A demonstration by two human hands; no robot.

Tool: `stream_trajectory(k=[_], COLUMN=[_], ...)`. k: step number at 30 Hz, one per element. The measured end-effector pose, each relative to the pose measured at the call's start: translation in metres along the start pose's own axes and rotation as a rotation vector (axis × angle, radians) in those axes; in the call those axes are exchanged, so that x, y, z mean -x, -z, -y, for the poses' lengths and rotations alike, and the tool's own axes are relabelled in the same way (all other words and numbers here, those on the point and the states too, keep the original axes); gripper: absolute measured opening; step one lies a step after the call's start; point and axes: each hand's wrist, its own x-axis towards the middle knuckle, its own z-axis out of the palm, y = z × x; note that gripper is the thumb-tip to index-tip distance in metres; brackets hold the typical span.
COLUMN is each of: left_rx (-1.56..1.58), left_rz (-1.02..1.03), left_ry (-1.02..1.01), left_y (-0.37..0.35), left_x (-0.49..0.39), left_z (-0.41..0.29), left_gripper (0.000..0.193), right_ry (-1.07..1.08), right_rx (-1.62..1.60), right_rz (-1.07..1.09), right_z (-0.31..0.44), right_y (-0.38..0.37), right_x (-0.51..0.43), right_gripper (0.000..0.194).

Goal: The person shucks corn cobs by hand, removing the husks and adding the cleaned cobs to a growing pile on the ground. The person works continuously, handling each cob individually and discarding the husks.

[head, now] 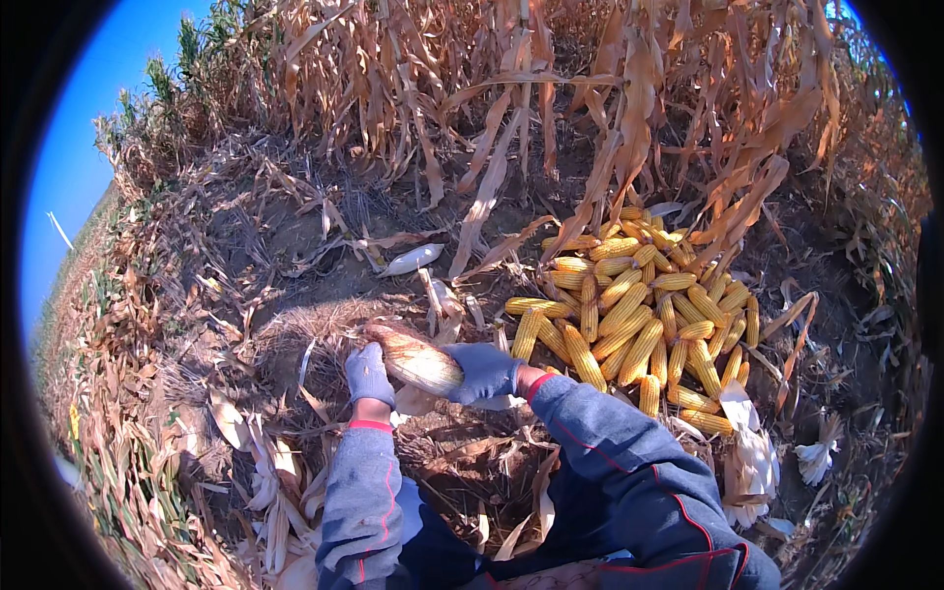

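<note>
Between my two gloved hands is an ear of corn [420, 363] in pale husk, with brown silk [391, 335] at its far left end. My left hand [369, 375], in a grey glove, grips the silk end; its fingertips are partly hidden behind the ear. My right hand [483, 372] is closed around the ear's other end. Right of my hands lies a heap of husked yellow corn cobs [634, 317] on the soil, its nearest cobs close to my right wrist.
Dry standing corn stalks [531, 88] rise behind the heap, some leaves hanging over it. An ear in white husk [413, 259] lies on the ground ahead. Loose husks [276, 487] lie at my lower left, and more husks [748, 464] lie beyond my right arm.
</note>
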Motion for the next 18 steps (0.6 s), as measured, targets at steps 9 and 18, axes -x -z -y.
stream_trajectory(k=[9,18], left_rx=[-1.176,0.412], left_rz=[0.198,-0.023], left_ry=[-0.059,0.241], left_y=[0.009,-0.022], left_x=[0.012,0.011], left_z=[-0.012,0.008], left_gripper=[0.031,0.018], right_ry=[0.054,-0.091], right_rx=[-0.290,-0.484], right_rz=[-0.202,-0.754], right_z=[-0.004,-0.009], right_y=[-0.033,-0.046], right_x=[-0.031,-0.064], right_gripper=[0.080,0.028])
